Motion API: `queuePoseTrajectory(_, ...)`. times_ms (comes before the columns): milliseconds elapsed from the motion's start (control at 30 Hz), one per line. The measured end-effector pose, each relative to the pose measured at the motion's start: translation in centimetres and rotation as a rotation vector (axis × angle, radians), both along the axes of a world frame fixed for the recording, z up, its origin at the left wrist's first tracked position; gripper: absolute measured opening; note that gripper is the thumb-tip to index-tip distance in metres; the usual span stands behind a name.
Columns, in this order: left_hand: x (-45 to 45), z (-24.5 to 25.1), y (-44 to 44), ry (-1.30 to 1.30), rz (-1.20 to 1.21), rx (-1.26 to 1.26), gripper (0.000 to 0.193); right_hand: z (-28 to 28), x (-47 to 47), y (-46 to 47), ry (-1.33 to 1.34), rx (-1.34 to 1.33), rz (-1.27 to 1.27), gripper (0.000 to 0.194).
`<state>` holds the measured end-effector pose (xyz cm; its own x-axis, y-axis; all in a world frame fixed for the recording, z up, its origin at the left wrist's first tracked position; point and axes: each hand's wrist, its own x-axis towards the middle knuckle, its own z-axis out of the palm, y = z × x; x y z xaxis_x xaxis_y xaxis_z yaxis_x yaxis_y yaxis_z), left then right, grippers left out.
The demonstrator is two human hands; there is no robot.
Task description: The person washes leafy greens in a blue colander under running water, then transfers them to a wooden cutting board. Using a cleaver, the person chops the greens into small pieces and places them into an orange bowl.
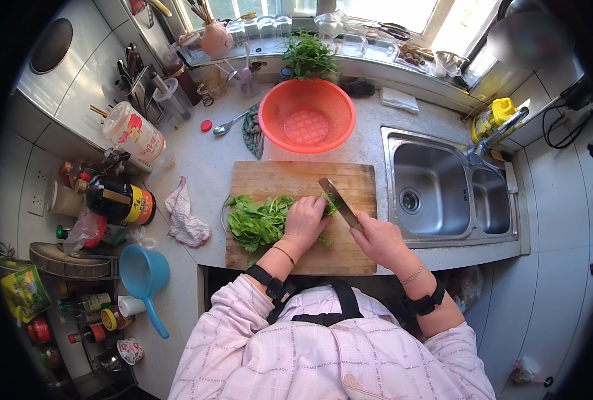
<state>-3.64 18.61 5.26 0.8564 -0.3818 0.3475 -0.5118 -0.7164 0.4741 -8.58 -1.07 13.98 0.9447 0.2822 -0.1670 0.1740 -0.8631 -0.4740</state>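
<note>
A heap of leafy green vegetable (256, 220) lies across the left and middle of a wooden cutting board (296, 175). My left hand (306, 215) presses down on the greens near their right end, fingers curled. In my right hand (379, 240) is the handle of a kitchen knife (340, 204). Its blade slants up and to the left, against the right end of the greens beside my left fingertips. Small green bits lie near the blade. My palm hides most of the knife's handle.
Behind the board stands a red plastic colander (306, 115), with a spoon (231, 124) and a patterned cloth (252, 132) to its left. A double steel sink (431, 190) is at the right. A crumpled cloth (186, 215), a blue ladle (144, 272) and bottles (121, 200) occupy the left.
</note>
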Motion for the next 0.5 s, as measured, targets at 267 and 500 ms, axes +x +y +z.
queuePoseTrajectory(267,0.3,-0.6,0.4,0.110,-0.027,-0.043,0.017,-1.0,1.5,0.2,-0.104,-0.031,0.104,0.034)
queuePoseTrajectory(500,0.3,-1.1,0.5,0.119,-0.022,-0.031,0.017,-1.5,2.9,0.3,-0.105,-0.100,0.179,0.030)
